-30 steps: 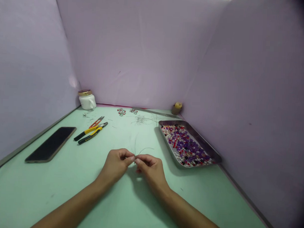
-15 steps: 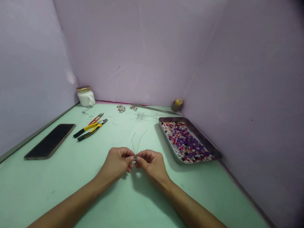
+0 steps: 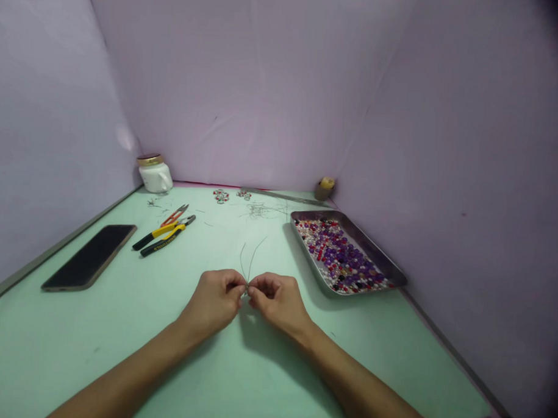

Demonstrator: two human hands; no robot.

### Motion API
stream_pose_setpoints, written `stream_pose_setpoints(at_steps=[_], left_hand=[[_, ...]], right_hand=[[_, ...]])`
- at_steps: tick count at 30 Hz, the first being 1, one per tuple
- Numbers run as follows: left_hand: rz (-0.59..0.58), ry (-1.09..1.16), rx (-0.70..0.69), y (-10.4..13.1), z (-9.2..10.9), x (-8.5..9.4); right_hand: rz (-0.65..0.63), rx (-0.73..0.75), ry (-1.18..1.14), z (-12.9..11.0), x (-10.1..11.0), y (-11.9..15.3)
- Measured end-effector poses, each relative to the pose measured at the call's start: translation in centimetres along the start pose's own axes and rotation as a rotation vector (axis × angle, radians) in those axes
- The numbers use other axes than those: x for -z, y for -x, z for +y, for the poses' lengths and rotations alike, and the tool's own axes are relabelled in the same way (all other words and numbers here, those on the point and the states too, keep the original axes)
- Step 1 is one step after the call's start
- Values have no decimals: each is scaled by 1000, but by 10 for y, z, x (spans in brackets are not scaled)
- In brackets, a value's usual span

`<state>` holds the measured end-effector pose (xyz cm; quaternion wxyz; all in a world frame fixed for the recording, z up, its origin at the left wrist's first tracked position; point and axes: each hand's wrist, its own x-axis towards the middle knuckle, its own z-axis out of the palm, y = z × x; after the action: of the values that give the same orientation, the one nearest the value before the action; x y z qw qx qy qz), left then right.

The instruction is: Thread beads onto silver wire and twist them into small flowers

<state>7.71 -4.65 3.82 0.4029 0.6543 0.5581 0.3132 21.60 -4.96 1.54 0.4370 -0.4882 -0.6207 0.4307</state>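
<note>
My left hand [image 3: 216, 301] and my right hand [image 3: 276, 300] meet fingertip to fingertip low over the green table [image 3: 236, 378]. Between them they pinch a thin wire [image 3: 248, 260] whose two loose ends rise away from me in a V. Something tiny, maybe a bead, sits at the pinch point; it is too small to make out. A metal tray [image 3: 373, 258] full of purple, red and white beads lies to the right of my right hand.
Yellow-handled pliers [image 3: 161, 236] and red snips [image 3: 174, 214] lie at the left, with a dark phone [image 3: 90, 256] beyond them. A white jar [image 3: 154, 173], small beaded pieces [image 3: 221, 196], loose wire scraps [image 3: 260, 211] and a small spool [image 3: 324, 188] sit along the back wall.
The wire's ends have swung from lying toward the right to standing up in a V. Both hands stay pinched together in about the same place; the view has tipped slightly.
</note>
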Motion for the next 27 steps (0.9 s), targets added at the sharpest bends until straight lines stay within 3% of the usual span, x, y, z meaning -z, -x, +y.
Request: stream_pose_setpoints(at_steps=[11, 27], left_hand=[[31, -55, -34, -1, 1, -2], [74, -43, 11, 0, 1, -7]], right_hand=[[65, 39, 123, 1, -2, -1], [48, -54, -46, 1, -5, -3]])
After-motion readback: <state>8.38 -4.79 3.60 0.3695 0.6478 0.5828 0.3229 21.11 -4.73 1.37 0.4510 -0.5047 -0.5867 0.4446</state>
